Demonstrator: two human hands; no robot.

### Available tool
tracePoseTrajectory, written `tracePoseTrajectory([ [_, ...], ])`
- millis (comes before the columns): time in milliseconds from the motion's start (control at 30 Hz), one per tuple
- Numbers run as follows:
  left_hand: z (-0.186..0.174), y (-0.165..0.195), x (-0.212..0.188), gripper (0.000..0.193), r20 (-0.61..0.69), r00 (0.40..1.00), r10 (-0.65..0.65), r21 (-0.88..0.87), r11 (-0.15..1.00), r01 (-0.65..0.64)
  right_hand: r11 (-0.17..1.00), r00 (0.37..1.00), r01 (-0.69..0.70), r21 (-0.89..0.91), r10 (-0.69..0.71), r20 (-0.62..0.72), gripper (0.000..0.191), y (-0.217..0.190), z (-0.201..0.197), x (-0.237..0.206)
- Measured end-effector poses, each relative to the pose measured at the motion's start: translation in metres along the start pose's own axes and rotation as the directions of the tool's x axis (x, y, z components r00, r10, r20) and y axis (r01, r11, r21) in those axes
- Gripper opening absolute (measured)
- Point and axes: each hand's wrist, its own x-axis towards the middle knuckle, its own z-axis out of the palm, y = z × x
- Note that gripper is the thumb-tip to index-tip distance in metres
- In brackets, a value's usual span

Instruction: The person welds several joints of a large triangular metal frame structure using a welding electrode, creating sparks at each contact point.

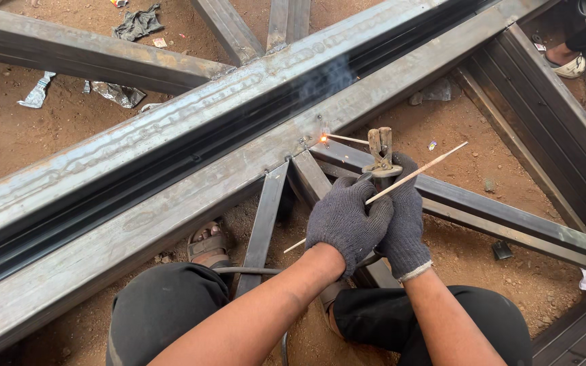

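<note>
The person's bare forearms and dark-clad knees fill the bottom of the frame, and just above them both gloved hands close together at centre right. The left hand (344, 220), in a dark knit glove, has its fingers curled shut around a spare welding rod (401, 181) that slants from lower centre up toward the right. The right hand (407, 217), gloved alike, is wrapped tight on the electrode holder (381, 154), whose clamp stands upright just above the knuckles.

From the clamp a short electrode (344, 139) runs left to the long steel beam (171, 176) that crosses the frame diagonally. Its tip glows orange where a slanted brace (310, 177) meets the beam's lower edge, with thin smoke rising above it.

By the look of it, the step in hand is welding that joint. The next move calls for a steady hold and a slow feed of the tip along the seam as the electrode shortens.

A sandalled foot (206, 242) rests on the reddish dirt floor (8, 135) under the beam.
</note>
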Motion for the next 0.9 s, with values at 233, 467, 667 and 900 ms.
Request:
tracePoseTrajectory([
  [233, 0.001, -0.003, 0.003, 0.038, 0.063, 0.997, -0.039, 0.050, 0.998, 0.035, 0.974, 0.978, -0.199, 0.106, 0.192, 0.076, 0.042, 0.009, 0.003, 0.001],
  [467, 0.003, -0.005, 0.004, 0.039, 0.053, 0.998, -0.034, 0.044, 0.999, 0.031, 0.994, 0.991, -0.100, -0.039, 0.103, 0.084, 0.046, 0.015, 0.005, 0.002],
  [667, 0.004, -0.006, 0.003, 0.038, 0.038, 0.999, -0.026, 0.036, 0.999, 0.024, 0.995, 0.996, 0.021, -0.093, -0.012, 0.092, 0.046, 0.012, 0.002, 0.001],
  [900, 0.004, -0.006, 0.005, 0.037, 0.073, 0.996, -0.048, 0.070, 0.997, 0.043, 0.996, 0.995, -0.033, -0.088, 0.041, 0.096, 0.046, 0.008, 0.003, 0.003],
])
